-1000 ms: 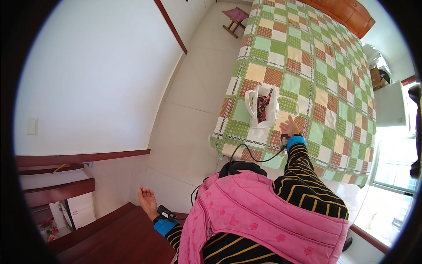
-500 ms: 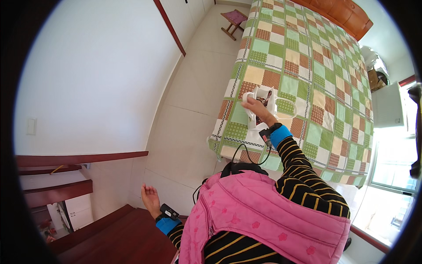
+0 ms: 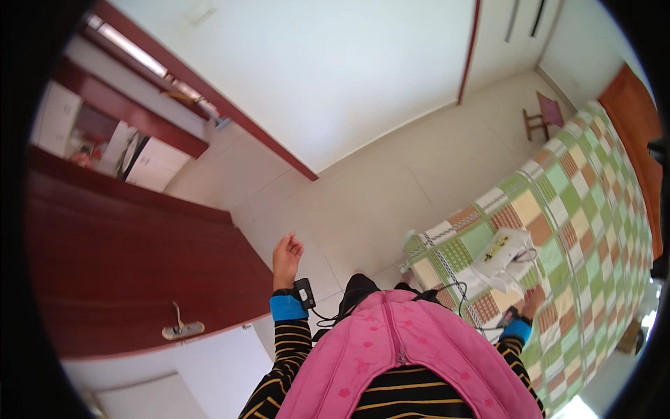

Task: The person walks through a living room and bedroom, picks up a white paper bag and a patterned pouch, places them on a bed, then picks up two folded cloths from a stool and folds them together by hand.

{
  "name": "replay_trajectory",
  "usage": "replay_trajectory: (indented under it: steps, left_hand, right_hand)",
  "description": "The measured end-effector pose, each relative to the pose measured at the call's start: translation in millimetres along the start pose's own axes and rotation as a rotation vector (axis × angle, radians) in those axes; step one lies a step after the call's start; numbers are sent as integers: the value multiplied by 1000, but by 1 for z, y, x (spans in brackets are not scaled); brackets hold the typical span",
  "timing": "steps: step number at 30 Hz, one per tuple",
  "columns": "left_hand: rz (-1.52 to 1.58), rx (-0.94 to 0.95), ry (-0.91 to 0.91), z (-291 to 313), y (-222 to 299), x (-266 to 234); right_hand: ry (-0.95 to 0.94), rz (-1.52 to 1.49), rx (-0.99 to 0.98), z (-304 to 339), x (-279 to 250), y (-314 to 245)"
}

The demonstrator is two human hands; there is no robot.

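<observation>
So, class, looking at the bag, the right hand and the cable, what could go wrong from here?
1. The bag is near an edge of the bed, so it might fall if knocked.
2. The right hand is close to the bag, but its grip is unclear; a loose hold could slip.
3. The cable loops near the bag and might snag on it.

One left hand [image 3: 287,260] and one right hand [image 3: 534,302], two blue cuffs [image 3: 288,308] behind them. Near the right, one white bag [image 3: 501,257] on one bed [image 3: 558,209]; farther off, one stool [image 3: 551,110]. Left of the left hand, one door [image 3: 139,244] with one lever [image 3: 183,329].
</observation>
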State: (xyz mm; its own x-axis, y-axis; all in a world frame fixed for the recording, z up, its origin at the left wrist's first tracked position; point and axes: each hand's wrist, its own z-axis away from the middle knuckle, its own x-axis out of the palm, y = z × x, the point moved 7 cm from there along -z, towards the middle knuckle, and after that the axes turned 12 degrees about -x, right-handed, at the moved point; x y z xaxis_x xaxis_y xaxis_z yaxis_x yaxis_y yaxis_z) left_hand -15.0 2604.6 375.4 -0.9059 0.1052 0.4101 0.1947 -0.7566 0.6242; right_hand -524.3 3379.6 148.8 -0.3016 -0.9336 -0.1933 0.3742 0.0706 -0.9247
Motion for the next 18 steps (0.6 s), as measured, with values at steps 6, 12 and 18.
replay_trajectory:
  steps: [6, 12, 18]
  left_hand:
    - [-16, 5, 20, 3, 0, 10]
    - [4, 16, 0, -9, 18, 4]
    - [63, 94, 36, -24, 86, -46]
  right_hand:
    - [127, 100, -570, 37, 66, -135]
    - [-135, -3, -661, 94, 181, -228]
    - [-301, -165, -512, 168, 279, -205]
